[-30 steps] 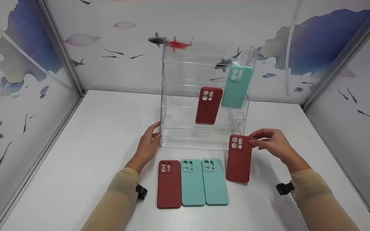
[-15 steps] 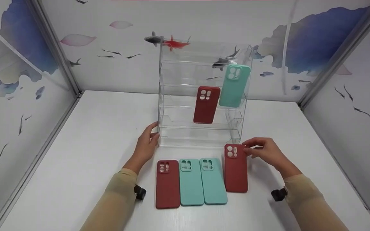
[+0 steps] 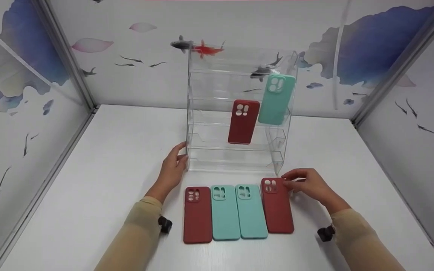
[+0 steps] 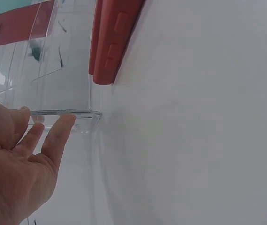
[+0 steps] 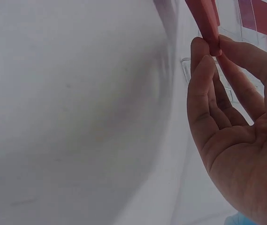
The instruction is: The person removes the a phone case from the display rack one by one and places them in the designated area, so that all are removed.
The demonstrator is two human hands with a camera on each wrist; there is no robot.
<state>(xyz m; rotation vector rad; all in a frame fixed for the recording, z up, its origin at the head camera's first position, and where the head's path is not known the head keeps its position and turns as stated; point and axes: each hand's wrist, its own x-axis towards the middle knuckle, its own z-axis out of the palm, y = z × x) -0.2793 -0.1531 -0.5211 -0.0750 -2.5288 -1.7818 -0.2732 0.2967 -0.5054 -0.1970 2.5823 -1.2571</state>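
Note:
My right hand pinches the top right corner of a red phone case, its camera cutouts at the top. The right wrist view shows thumb and fingers meeting on that case's edge. To its left lie two mint-green phone cases and another red case, side by side on the table. My left hand touches the left side of a clear acrylic display rack with its fingertips. In the left wrist view, extended fingers rest against the rack's edge.
On the rack's tiers stand a red case, near the middle, and a mint-green case, higher at the right. The white table is enclosed by panels printed with fish and petals.
My right hand has lowered the red case toward the table, bringing its top leftward beside the mint-green cases. My left hand stays at the rack.

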